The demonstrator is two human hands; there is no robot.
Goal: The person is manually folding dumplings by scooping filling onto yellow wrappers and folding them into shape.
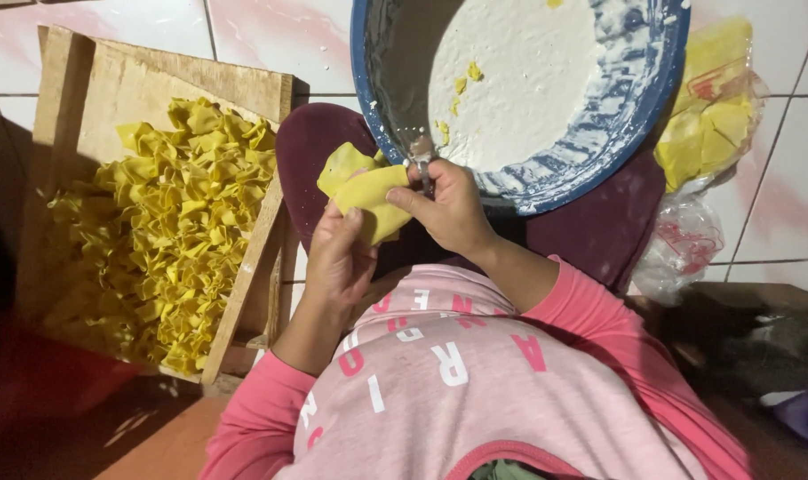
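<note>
Looking down from the head camera, I start at the far left, where a shallow wooden tray with raised plank edges (75,80) sits on the pale tiled floor (270,36) and holds a thick heap of folded yellow dumpling pieces (159,236), piled against its right-hand rim. Just right of the tray, my left hand (340,258) comes up from a pink sleeve, its fingers curled and pressed against the underside of a soft yellow dough wrapper (368,191), which I hold in the air above a dark maroon lap, just in front of the bowl. My right hand (448,209) meets it from the other side, thumb and forefinger pinching the wrapper's upper edge, while the same hand also grips a small metal spoon (421,160) whose end is smeared with white paste. Behind both hands stands a wide blue-rimmed round bowl (599,142) of white filling, with a few yellow scraps lying in it. Farther right, a crumpled clear plastic bag of flat yellow wrapper sheets (710,116) lies on the tiles beside the bowl.
</note>
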